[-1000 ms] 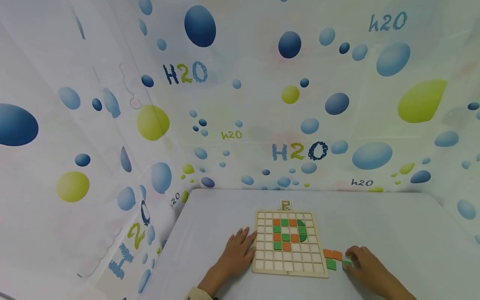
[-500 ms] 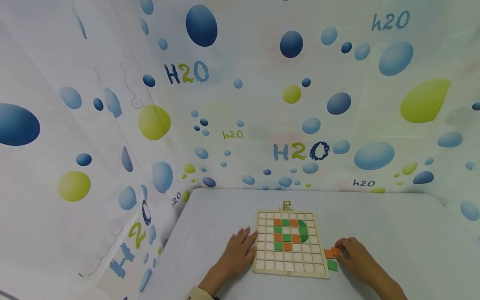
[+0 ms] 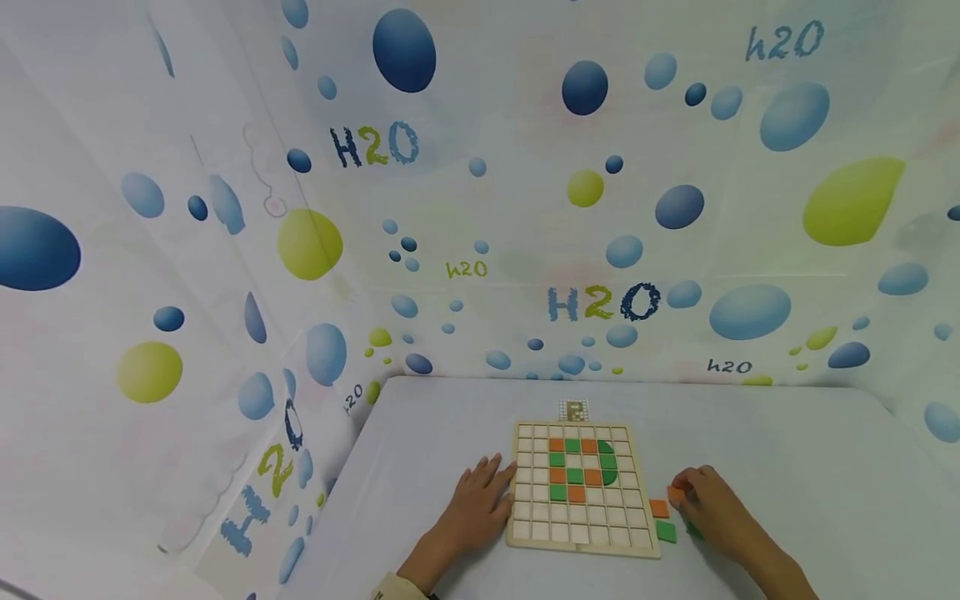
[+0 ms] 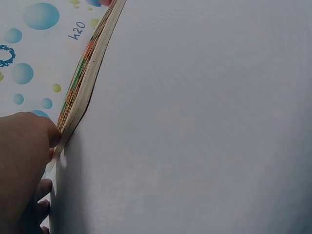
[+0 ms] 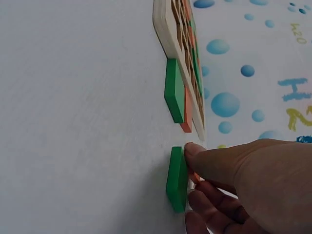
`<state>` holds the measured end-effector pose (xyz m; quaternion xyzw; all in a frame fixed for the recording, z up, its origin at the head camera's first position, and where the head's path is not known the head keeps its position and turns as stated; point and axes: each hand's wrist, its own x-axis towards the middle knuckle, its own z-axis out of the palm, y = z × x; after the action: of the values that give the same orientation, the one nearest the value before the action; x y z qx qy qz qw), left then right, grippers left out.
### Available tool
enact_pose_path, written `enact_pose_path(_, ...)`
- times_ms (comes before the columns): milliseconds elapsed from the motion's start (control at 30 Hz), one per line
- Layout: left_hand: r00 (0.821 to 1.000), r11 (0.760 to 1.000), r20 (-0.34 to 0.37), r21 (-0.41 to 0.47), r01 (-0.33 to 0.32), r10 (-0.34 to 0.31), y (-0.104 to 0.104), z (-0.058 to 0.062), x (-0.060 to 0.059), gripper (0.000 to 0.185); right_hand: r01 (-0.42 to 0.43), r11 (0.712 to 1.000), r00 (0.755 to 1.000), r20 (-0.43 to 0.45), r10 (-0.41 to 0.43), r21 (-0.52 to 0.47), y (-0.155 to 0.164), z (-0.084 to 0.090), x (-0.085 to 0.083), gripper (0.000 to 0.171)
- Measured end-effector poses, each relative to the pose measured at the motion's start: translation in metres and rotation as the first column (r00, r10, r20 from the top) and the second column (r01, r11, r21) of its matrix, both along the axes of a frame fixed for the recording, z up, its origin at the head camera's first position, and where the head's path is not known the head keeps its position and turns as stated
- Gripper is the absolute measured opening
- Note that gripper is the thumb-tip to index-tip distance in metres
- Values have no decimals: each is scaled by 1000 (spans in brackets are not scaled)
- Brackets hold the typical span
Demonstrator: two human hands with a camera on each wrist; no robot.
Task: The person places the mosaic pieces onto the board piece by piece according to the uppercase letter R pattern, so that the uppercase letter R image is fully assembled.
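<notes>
A wooden grid board (image 3: 551, 532) lies on the table, with orange and green tiles set in several of its squares. Against its left edge rests my left hand (image 3: 477, 506), fingers spread; the left wrist view also has that hand (image 4: 24, 165) at the board's rim (image 4: 83, 97). Right of the board, my right hand (image 3: 712, 508) pinches an orange square tile (image 3: 676, 494) between thumb and fingers. Another orange tile (image 3: 659, 508) and a green tile (image 3: 665, 531) lie by the board's edge. A second green tile (image 5: 177, 180) lies close beside my right thumb (image 5: 197, 153).
Behind the board lies a small pattern card (image 3: 574, 410) with a brown figure on a grid. White cloth covers the table (image 3: 787, 450). A curtain (image 3: 517, 208) with blue and green drops hangs behind and to the left.
My right hand has gone from the green tile leftward to the orange pair, and one orange tile now sits apart in its fingers. The left hand stays at the board.
</notes>
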<state>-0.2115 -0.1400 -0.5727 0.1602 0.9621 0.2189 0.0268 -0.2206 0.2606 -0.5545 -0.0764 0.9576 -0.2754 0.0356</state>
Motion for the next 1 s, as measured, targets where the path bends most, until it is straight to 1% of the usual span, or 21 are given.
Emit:
enact_pose_path(133, 1000, 1000, -3, 6, 4, -4, 0, 2, 0, 53, 15, 999, 1000, 14, -14, -43, -8, 0, -3, 21)
enact_pose_path(300, 1000, 1000, -6, 4, 3, -3, 0, 3, 1, 53, 20, 996, 999, 44, -16, -91, -41, 5, -6, 20)
enact_pose_path(400, 1000, 1000, -4, 2, 0, 0, 0, 3, 1, 53, -10, 992, 1000, 24, 13, -123, -65, 6, -5, 19)
enact_pose_path(467, 1000, 1000, -2, 1, -1, 1, 1, 4, 2, 53, -51, 988, 999, -19, 48, -143, -81, 5, -2, 18)
enact_pose_path(533, 1000, 1000, -1, 3, -2, 2, 1, 4, 2, 53, -106, 983, 993, -73, 95, -152, -96, 3, 1, 18)
enact_pose_path(633, 1000, 1000, 2, 9, 0, -1, 0, 4, 2, 53, -188, 972, 975, -142, 169, -137, -116, 0, 5, 17)
enact_pose_path(700, 1000, 1000, 2, 11, 2, -3, -1, 3, 2, 53, -238, 966, 959, -184, 217, -103, -127, -1, 7, 18)
enact_pose_path(767, 1000, 1000, 3, 12, 5, -5, -1, 2, 1, 53, -280, 957, 937, -234, 258, -68, -137, -2, 9, 15)
enact_pose_path(867, 1000, 1000, 2, 9, 9, -9, -2, 1, 1, 53, -315, 949, 907, -300, 297, -15, -147, -3, 10, 14)
enact_pose_path(933, 1000, 1000, 2, 11, 12, -12, -2, 1, 1, 53, -331, 944, 890, -329, 316, 12, -151, -3, 11, 16)
enact_pose_path(1000, 1000, 1000, -1, 10, 12, -12, -2, 1, 1, 53, -335, 941, 881, -338, 330, 46, -153, -3, 12, 18)
